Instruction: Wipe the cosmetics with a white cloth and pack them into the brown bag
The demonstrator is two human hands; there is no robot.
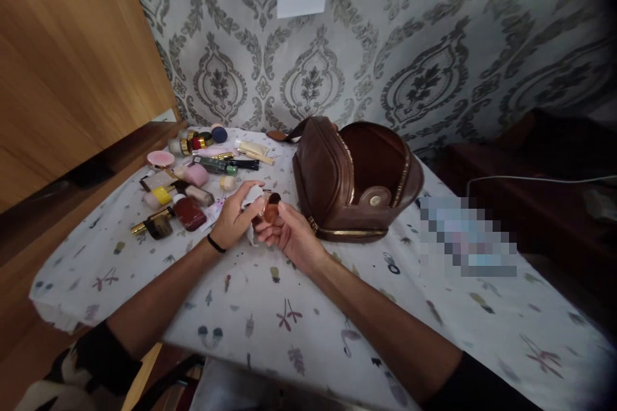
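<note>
My left hand (pixel 234 217), with a dark band at the wrist, is closed around a crumpled white tissue (pixel 252 193) that presses against a small shiny copper-brown container (pixel 272 210). My right hand (pixel 299 239) pinches the same container from the right, thumb on top and fingers curled beneath. Its exact kind is hard to make out. Just beyond my right hand stands a brown leather bag (pixel 321 173), unzipped and gaping. To the left of my hands lie a dark red bottle (pixel 189 213), a small cream-lidded jar (pixel 228 182) and a pale tube (pixel 251 149).
Several more cosmetics, including a pink compact (pixel 160 159) and a dark bottle with a gold cap (pixel 153 226), crowd the left of the patterned tablecloth (pixel 250 308). A blurred flat object (pixel 467 234) lies at right. A wooden cabinet (pixel 81 58) borders the table's left.
</note>
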